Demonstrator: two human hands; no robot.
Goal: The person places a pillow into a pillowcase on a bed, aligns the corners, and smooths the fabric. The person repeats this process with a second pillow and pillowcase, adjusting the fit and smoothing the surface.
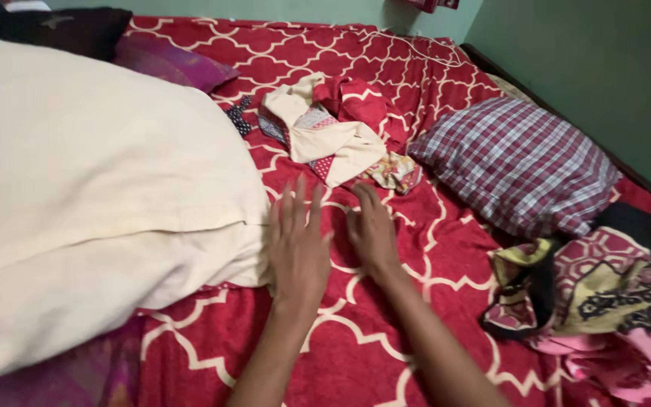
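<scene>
Your left hand (297, 245) lies flat, fingers spread, touching the cream pillow (92, 196) that fills frame left, long axis running left-right. Right hand (371, 230) rests open, empty on the red bedsheet (386, 332), farther off.

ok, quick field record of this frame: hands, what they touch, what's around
setting: bed with a red patterned sheet
left hand: open, flat on the sheet, at the edge of the cream pillow
right hand: open, palm down on the sheet, holding nothing
ahead of hands: crumpled cream and red cloth
right side: checked pillow; heap of patterned clothes
far left: purple pillow
wall: green
</scene>
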